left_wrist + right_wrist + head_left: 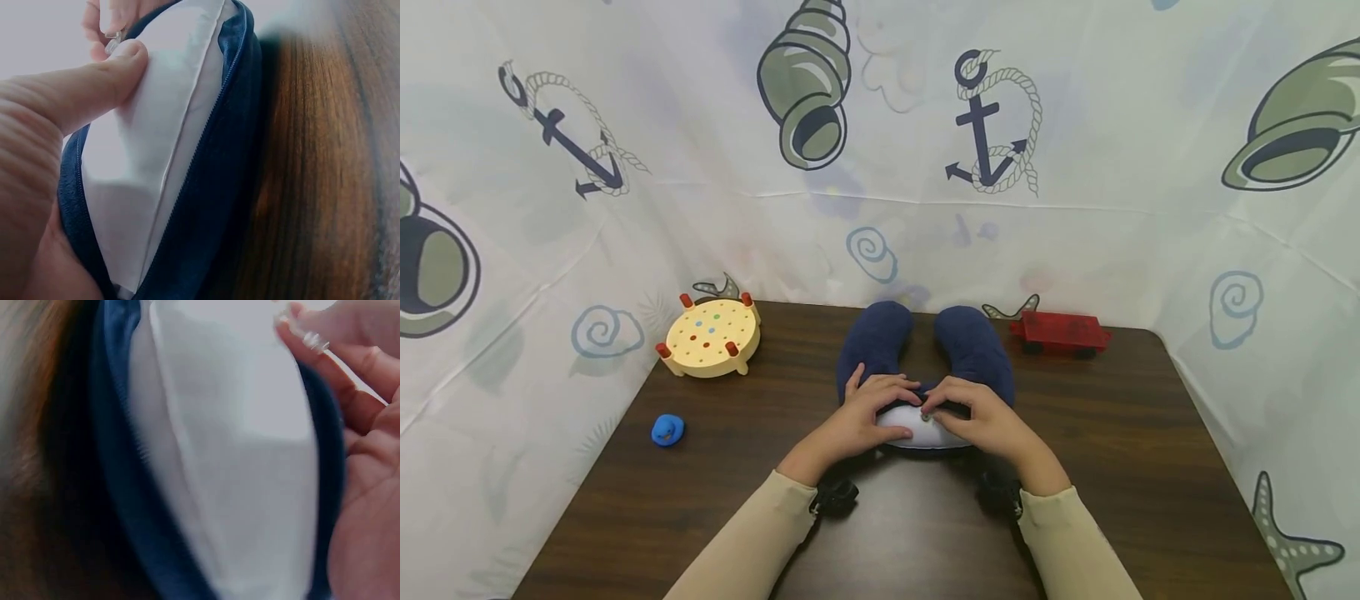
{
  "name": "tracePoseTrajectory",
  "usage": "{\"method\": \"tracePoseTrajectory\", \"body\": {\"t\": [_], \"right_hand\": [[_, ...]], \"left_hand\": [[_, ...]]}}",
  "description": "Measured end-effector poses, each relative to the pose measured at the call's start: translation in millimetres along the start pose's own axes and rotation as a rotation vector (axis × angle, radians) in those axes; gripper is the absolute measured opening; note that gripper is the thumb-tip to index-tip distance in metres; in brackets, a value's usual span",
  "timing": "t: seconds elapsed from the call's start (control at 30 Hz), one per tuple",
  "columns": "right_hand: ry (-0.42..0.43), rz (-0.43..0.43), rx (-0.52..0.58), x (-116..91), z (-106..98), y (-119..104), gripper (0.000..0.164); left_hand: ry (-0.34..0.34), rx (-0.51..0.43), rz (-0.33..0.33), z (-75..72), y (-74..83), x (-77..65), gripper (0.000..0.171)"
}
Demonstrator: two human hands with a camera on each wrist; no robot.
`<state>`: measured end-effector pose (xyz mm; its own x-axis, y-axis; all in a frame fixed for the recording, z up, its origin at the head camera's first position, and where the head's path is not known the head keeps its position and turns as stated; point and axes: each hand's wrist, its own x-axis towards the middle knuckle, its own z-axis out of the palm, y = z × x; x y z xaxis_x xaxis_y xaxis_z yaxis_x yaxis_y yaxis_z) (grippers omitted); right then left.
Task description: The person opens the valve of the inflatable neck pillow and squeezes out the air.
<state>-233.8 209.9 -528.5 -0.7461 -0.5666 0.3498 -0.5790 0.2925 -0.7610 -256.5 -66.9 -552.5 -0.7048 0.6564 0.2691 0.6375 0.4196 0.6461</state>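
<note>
A navy U-shaped neck pillow (886, 333) lies on the table with its curved end toward me. The cover's zipper (187, 162) is undone there, baring a smooth white inner (913, 436) with a seam. My left hand (863, 414) holds the pillow's left side, its thumb pressed on the white inner and its fingers over the far edge. Thumb and fingertips of my right hand (977, 417) pinch a small clear valve-like piece (315, 342) at the far side of the opening. The right fingertips partly hide what that piece joins to.
At the far left a yellow round pegboard (713, 333) with red pegs stands on the table (760, 517). Nearer sits a small blue rubber toy (667, 430). A red toy wagon (1063, 332) is at the back right. Patterned cloth (895, 167) hangs behind and at both sides.
</note>
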Motion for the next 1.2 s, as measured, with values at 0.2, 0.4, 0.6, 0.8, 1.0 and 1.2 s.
{"method": "tracePoseTrajectory", "body": {"t": [0.2,0.4,0.6,0.8,1.0,1.2], "right_hand": [[0.032,0.001,0.005,-1.4,5.7,10.7,0.013],[0.073,-0.026,-0.035,0.0,9.1,10.7,0.02],[0.075,-0.04,-0.046,-2.0,6.3,12.4,0.024],[0.038,-0.018,-0.052,-1.8,5.6,14.0,0.026],[0.074,-0.043,-0.123,1.0,13.0,15.5,0.021],[0.117,-0.048,-0.141,-0.2,13.7,16.2,0.02]], "left_hand": [[-0.006,0.034,0.002,1.2,0.2,0.4,0.044],[-0.006,0.035,0.004,-0.8,1.6,-0.1,0.045],[-0.008,0.039,0.01,-1.1,3.8,0.8,0.045],[-0.008,0.045,0.006,0.0,3.3,-0.4,0.042],[-0.01,0.059,-0.002,-0.3,5.3,-1.9,0.044],[0.005,0.061,0.02,2.1,5.8,0.3,0.044]]}}
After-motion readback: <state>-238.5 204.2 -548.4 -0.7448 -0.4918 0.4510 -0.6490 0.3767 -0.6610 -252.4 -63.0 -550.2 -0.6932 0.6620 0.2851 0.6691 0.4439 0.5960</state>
